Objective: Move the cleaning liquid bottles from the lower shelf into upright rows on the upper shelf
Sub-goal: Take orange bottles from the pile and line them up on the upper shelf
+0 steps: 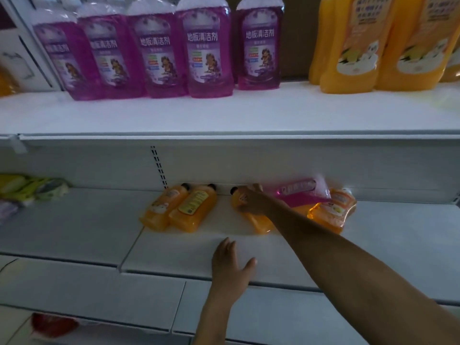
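At 5 o'clock of lower shelf (174,255), my right hand (251,201) curls round orange bottle (256,220) — full, heavy, slick; I'd grip mid-body. Left hand (230,262) flat, fingers spread, holding nothing.

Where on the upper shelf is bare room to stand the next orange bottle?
A gap is free between the purple bottles and the upright orange bottles, and the upper shelf is bare along the front. The back left is crowded with purple. On the lower shelf, the right hand is on a lying orange bottle; the left hand rests flat in front.
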`<state>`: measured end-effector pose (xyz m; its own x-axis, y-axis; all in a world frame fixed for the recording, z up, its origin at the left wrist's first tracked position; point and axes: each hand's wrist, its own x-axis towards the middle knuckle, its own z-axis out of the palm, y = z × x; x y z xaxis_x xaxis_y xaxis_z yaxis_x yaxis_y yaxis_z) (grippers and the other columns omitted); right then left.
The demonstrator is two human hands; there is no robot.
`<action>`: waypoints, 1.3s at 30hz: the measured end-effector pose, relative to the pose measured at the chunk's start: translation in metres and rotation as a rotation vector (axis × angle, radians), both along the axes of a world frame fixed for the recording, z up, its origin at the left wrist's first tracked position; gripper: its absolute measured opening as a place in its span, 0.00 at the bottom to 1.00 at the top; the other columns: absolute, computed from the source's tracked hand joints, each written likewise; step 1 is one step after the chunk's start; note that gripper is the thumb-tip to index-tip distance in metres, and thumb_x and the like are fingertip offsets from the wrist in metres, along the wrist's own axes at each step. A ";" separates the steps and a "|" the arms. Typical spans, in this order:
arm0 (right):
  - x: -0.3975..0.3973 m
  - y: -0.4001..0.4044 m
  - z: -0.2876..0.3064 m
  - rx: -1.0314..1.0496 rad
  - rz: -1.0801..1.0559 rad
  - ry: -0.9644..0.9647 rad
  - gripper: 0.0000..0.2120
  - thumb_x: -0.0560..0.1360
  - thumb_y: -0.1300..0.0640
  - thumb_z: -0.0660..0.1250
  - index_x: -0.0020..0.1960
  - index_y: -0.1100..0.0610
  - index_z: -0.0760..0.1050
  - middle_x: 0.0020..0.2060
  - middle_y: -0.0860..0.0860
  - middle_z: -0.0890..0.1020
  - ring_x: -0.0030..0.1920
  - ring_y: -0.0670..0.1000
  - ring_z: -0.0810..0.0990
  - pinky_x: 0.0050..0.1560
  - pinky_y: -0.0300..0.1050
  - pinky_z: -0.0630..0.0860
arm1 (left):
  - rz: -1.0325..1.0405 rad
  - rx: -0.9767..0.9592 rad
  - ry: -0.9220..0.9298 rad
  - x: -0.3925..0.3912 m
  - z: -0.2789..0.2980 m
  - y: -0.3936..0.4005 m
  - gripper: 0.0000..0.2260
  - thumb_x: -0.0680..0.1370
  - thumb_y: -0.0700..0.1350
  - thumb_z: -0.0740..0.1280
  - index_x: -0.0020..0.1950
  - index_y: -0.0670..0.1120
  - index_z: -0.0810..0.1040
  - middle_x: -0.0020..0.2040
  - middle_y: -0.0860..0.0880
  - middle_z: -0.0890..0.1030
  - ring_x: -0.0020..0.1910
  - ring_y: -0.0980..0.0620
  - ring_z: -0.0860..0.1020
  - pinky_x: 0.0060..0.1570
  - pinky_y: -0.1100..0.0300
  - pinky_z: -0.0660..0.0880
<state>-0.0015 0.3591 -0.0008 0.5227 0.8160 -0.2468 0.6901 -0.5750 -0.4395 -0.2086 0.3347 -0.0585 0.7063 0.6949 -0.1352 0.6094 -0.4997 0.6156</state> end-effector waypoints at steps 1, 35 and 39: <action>-0.001 -0.004 -0.001 0.006 -0.032 0.049 0.40 0.75 0.49 0.73 0.79 0.48 0.55 0.78 0.59 0.51 0.72 0.66 0.64 0.67 0.55 0.71 | -0.006 0.039 0.027 0.002 0.000 -0.003 0.39 0.78 0.64 0.62 0.80 0.45 0.51 0.80 0.48 0.52 0.79 0.49 0.51 0.77 0.51 0.48; -0.073 -0.264 0.046 0.986 -0.527 0.256 0.19 0.77 0.58 0.70 0.57 0.34 0.71 0.52 0.42 0.81 0.51 0.39 0.82 0.51 0.44 0.83 | -0.319 -0.808 -0.640 0.033 0.062 -0.127 0.28 0.73 0.57 0.73 0.72 0.63 0.68 0.62 0.57 0.81 0.57 0.53 0.81 0.51 0.55 0.82; -0.073 -0.271 0.053 1.003 -0.622 0.133 0.20 0.75 0.56 0.72 0.58 0.35 0.70 0.52 0.42 0.81 0.50 0.40 0.82 0.47 0.40 0.83 | -0.417 -0.802 -0.657 0.044 0.065 -0.129 0.24 0.73 0.55 0.72 0.67 0.64 0.71 0.58 0.60 0.83 0.57 0.57 0.82 0.57 0.54 0.79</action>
<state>-0.0747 0.0880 0.0519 0.9162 0.2910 0.2754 0.3289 -0.1537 -0.9318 -0.1644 0.2062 0.0069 0.9629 0.2658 0.0472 -0.0756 0.0974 0.9924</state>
